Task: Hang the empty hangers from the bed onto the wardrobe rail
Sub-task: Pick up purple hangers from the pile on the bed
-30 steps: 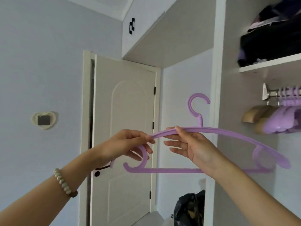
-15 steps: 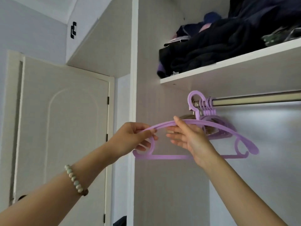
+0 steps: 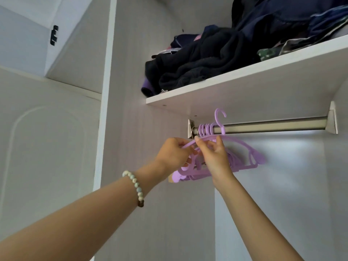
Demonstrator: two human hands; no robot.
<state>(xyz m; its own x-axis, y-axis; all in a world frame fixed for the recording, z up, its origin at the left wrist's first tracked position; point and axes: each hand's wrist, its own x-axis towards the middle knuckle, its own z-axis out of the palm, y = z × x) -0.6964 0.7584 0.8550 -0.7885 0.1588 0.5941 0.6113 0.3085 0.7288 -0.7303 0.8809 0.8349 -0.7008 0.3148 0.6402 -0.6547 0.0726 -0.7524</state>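
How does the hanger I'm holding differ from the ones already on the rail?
The held hanger has its hook up above the rail, not seated; the hung hangers loop theirs over it. The left hand and right hand grip the held hanger; the hung hangers just dangle. Both are purple.

The head-worn camera looks steeply up from below, near the wardrobe rail [image 3: 267,126].
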